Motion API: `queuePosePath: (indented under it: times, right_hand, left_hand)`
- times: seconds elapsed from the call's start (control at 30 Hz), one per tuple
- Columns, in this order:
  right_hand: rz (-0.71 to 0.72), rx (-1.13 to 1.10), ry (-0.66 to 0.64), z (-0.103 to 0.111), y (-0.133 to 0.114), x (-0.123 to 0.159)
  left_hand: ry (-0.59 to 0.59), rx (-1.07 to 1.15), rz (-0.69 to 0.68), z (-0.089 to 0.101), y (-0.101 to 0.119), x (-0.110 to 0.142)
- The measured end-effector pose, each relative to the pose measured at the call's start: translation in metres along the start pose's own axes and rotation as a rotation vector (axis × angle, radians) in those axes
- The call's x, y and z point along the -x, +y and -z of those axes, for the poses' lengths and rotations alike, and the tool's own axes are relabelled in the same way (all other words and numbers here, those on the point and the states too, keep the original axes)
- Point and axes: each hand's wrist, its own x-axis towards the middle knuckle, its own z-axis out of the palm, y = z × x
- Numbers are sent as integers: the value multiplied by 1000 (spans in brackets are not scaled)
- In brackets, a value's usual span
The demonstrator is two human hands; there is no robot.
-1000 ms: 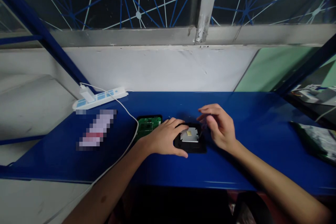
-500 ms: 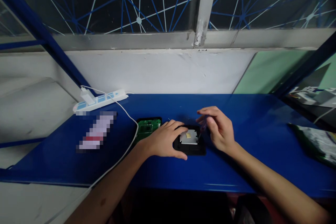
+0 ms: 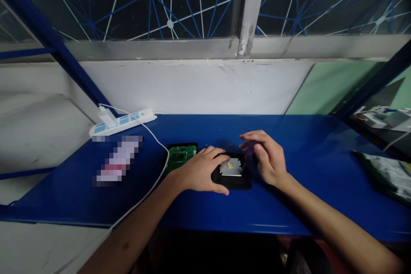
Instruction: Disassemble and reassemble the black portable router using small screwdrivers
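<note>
A black plastic housing (image 3: 245, 183) with a silver metal plate (image 3: 236, 169) in it lies on the blue table. A small yellowish pad (image 3: 230, 165) sits on the plate. My left hand (image 3: 204, 169) holds the housing by its left side, fingers over the far part and thumb at the near edge. In my closed right hand (image 3: 268, 156) is a screwdriver (image 3: 248, 150) with a clear purplish handle. Its thin shaft slants down to the plate's right edge; exact tip contact is hard to see. Left of the housing, partly behind my left hand, is a green circuit board (image 3: 181, 154) in a black shell.
A white power strip (image 3: 128, 122) with a plugged-in charger stands at the back left. Its white cable (image 3: 154, 137) runs across the table past my left forearm. A blurred-out pinkish item (image 3: 120, 160) lies at left, a plastic bag (image 3: 388, 175) at the right edge.
My right hand and the screwdriver handle have shifted very slightly, the handle appearing turned a little. My left hand and the housing stay in place.
</note>
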Motion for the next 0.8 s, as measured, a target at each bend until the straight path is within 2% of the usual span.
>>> queuePosePath:
  times: [0.23, 0.63, 0.73, 0.8]
  right_hand:
    - [143, 236, 44, 0, -4, -7]
    - [14, 227, 228, 3, 7, -6]
    - [-38, 210, 237, 1, 12, -5]
    - [-54, 195, 232, 0, 15, -4]
  left_hand:
    - [8, -4, -5, -1, 0, 0]
    - [5, 30, -18, 4, 2, 0]
    - [59, 38, 35, 3, 2, -1]
    - [143, 10, 88, 3, 1, -3]
